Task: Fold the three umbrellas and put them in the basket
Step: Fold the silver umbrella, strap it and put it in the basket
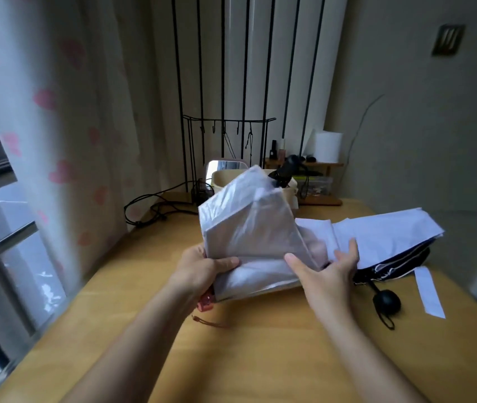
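Observation:
A pale umbrella (pixel 249 225) with a reddish handle (pixel 206 304) and cord is held above the wooden table (pixel 260 350). My left hand (pixel 202 269) grips its lower left part, thumb across the fabric. My right hand (pixel 327 267) touches the loose canopy folds with spread, straight fingers. A second umbrella (pixel 385 237), white outside and black inside, lies collapsed on the table at the right, its round black handle (pixel 386 301) pointing toward me. The beige basket (pixel 222 177) stands behind the held umbrella, with a black umbrella (pixel 285 170) sticking out of it.
A curtain with pink hearts (pixel 66 135) and a window rail are at the left. Black cables (pixel 156 207), a wire rack with hooks (pixel 225 126), a mirror (pixel 225 165) and a small wooden shelf with a paper roll (pixel 327 146) crowd the table's far end.

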